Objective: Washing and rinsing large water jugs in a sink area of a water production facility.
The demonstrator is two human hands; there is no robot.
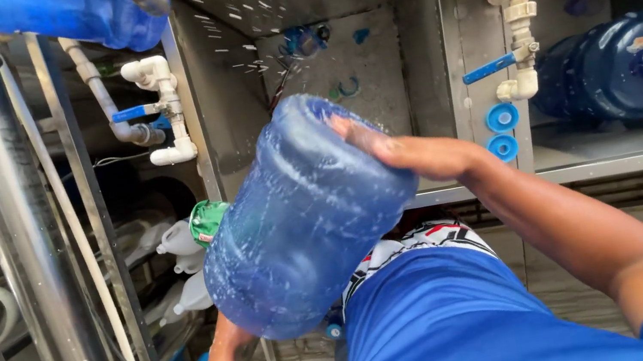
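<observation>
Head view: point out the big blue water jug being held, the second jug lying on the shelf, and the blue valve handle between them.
Held blue jug (302,218): head view, middle of its wet side.
Shelf jug (616,70): head view, its body.
Blue valve handle (487,69): head view, mid-lever.

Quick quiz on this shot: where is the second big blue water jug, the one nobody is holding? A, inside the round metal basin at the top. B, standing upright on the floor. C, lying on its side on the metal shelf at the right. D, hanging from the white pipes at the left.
C: the second jug lies on its side on the metal shelf at the right, neck pointing right, while both hands grip the other jug.
</observation>
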